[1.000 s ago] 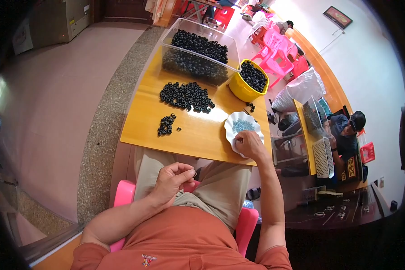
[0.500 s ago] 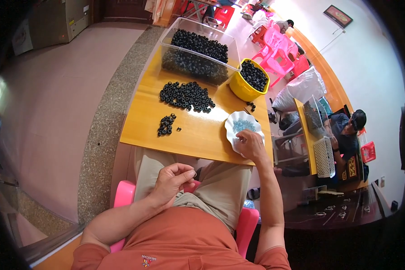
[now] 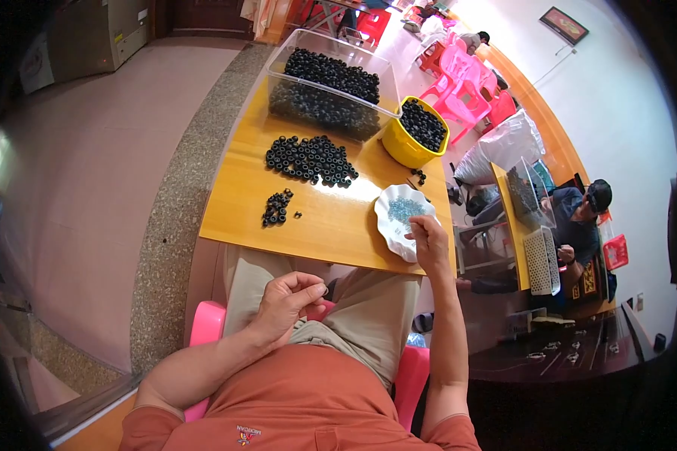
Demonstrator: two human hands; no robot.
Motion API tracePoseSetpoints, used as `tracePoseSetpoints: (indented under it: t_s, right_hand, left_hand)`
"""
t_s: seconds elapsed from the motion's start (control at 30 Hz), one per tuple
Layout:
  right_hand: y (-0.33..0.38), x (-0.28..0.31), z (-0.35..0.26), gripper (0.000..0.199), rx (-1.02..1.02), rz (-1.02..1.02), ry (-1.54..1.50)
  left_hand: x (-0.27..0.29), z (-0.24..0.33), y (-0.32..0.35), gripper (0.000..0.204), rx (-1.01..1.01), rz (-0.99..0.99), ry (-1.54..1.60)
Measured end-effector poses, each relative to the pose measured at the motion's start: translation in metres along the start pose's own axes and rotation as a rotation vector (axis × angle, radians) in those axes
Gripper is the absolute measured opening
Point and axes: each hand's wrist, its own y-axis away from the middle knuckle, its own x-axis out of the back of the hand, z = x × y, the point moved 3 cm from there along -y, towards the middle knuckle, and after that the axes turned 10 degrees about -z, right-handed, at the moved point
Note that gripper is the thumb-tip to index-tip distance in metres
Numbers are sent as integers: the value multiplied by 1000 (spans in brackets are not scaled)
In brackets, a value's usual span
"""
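My right hand [image 3: 429, 240] rests at the near edge of a white scalloped plate [image 3: 387, 222] that holds small pale blue pieces [image 3: 407, 207]; its fingertips pinch together over the plate's rim. My left hand [image 3: 289, 301] hovers over my lap below the wooden table [image 3: 331, 225], fingers curled and pinched on something too small to make out. A small cluster of black rings [image 3: 277, 208] lies on the table's left side, and a larger pile of black rings [image 3: 311, 158] lies farther back.
A clear plastic bin [image 3: 327, 94] full of black rings stands at the table's far end, beside a yellow bowl [image 3: 416, 135] of the same. I sit on a pink chair [image 3: 207, 327]. Another person [image 3: 579, 218] sits at a table on the right.
My right hand has shifted slightly along the plate's near rim. My left hand stays over my lap.
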Motion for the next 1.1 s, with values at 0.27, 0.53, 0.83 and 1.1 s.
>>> tracePoseSetpoints:
  t_s: [0.27, 0.53, 0.83, 1.1]
  right_hand:
    - [43, -43, -72, 9, -39, -239, -564]
    - [64, -87, -119, 5, 138, -386, -550]
    - [66, -89, -123, 7, 68, -455, -666]
    - [74, -99, -108, 14, -29, -487, -907]
  left_hand:
    - [-3, 1, 1, 14, 13, -6, -16]
    - [-5, -6, -2, 13, -29, -153, -51]
    - [-5, -3, 0, 10, 0, -196, -71]
    - [-10, -3, 2, 14, 20, -225, -47]
